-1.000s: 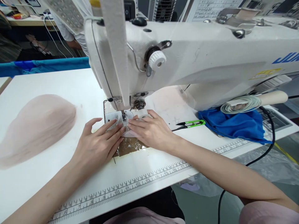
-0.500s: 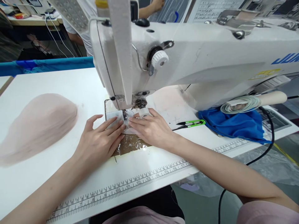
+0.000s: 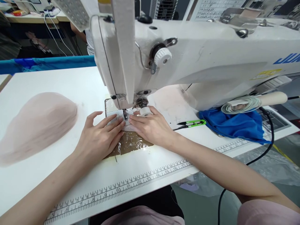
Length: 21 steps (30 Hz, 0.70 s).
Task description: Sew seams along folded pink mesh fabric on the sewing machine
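My left hand point(image 3: 100, 135) lies flat beside the sewing machine's needle area, fingers stretched toward the presser foot point(image 3: 125, 115). Its fingertips press on a small piece of thin, pale fabric point(image 3: 129, 127) at the foot. From the other side my right hand point(image 3: 154, 127) rests on the same piece, its fingers extended and its fingertips just right of the foot. Part of the fabric is hidden beneath both hands. Below it shows a brown plate covered in clear tape point(image 3: 132, 143). The white sewing machine point(image 3: 197, 50) stands over my hands.
A sheer pink fabric pile point(image 3: 42, 125) lies on the left of the white table. Green-handled thread snips point(image 3: 192, 124) lie to the right, near a blue cloth point(image 3: 232, 125) and a wound cord point(image 3: 242, 104). A printed ruler point(image 3: 131, 186) runs along the front edge. Another person point(image 3: 89, 42) is behind the machine.
The pale fabric's near edge has moved slightly away from me, toward the foot, with my hands almost in place. The other person's raised arm behind the machine has gone from view.
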### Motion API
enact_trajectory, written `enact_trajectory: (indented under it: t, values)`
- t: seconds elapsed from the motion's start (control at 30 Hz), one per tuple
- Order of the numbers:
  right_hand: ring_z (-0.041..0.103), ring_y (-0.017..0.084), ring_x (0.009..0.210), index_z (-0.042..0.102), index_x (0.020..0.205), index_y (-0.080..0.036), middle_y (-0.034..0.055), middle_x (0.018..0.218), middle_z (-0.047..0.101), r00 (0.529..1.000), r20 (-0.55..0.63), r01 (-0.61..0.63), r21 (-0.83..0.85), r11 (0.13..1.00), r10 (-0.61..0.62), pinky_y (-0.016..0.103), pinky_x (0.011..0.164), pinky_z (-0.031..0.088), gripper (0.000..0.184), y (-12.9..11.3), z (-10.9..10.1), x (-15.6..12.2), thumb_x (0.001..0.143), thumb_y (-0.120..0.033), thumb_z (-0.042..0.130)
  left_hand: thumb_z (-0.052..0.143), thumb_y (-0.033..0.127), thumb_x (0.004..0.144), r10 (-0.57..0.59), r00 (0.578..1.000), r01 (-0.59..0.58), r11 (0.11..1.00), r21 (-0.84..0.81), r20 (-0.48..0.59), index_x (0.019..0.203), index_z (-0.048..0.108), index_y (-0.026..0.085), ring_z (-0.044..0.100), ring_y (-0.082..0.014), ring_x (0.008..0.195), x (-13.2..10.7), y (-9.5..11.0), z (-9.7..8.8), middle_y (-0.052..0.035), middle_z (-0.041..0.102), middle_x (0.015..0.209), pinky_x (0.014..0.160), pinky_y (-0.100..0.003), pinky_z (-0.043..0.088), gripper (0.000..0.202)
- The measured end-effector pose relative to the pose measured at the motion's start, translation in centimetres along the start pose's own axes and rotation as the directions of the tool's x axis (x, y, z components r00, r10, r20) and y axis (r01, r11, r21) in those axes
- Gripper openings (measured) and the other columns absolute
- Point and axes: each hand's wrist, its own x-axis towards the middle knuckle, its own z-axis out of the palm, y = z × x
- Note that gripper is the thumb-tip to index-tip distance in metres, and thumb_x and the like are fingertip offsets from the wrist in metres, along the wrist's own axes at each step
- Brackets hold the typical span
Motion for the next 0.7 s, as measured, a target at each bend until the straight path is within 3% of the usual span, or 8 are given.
enact_trajectory:
  t: [0.37, 0.6, 0.7]
  values:
    - [0.065, 0.021, 0.101, 0.072, 0.109, -0.013, 0.0058, 0.110, 0.076, 0.999, -0.034, -0.012, -0.016, 1.000, 0.011, 0.040, 0.099, 0.038, 0.026, -0.08, 0.30, 0.01, 0.100, -0.021, 0.048, 0.049, 0.022, 0.098, -0.015, 1.000, 0.015, 1.000, -0.005, 0.004, 0.123, 0.064, 0.022, 0.066, -0.0284, 0.113, -0.02, 0.02, 0.20, -0.0060, 0.071, 0.121, 0.102, -0.055, 0.037, 0.029]
    - [0.065, 0.021, 0.105, 0.071, 0.110, -0.015, 0.0055, 0.115, 0.074, 1.000, 0.002, -0.030, -0.012, 0.999, 0.030, 0.040, 0.101, 0.038, 0.025, -0.13, 0.23, 0.06, 0.098, -0.018, 0.050, 0.049, 0.023, 0.098, -0.023, 1.000, 0.023, 1.000, -0.004, 0.007, 0.126, 0.062, 0.025, 0.066, -0.0289, 0.114, -0.11, 0.12, 0.11, -0.0055, 0.069, 0.125, 0.103, -0.054, 0.037, 0.031]
    - [0.063, 0.022, 0.110, 0.069, 0.114, -0.014, 0.0068, 0.117, 0.073, 0.999, 0.017, -0.048, 0.031, 0.998, 0.047, 0.042, 0.104, 0.037, 0.030, 0.15, -0.06, 0.06, 0.100, -0.029, 0.048, 0.049, 0.023, 0.098, -0.024, 1.000, 0.024, 1.000, -0.001, 0.015, 0.128, 0.061, 0.025, 0.064, -0.0296, 0.117, -0.03, 0.33, 0.12, -0.0064, 0.068, 0.127, 0.102, -0.055, 0.038, 0.032]
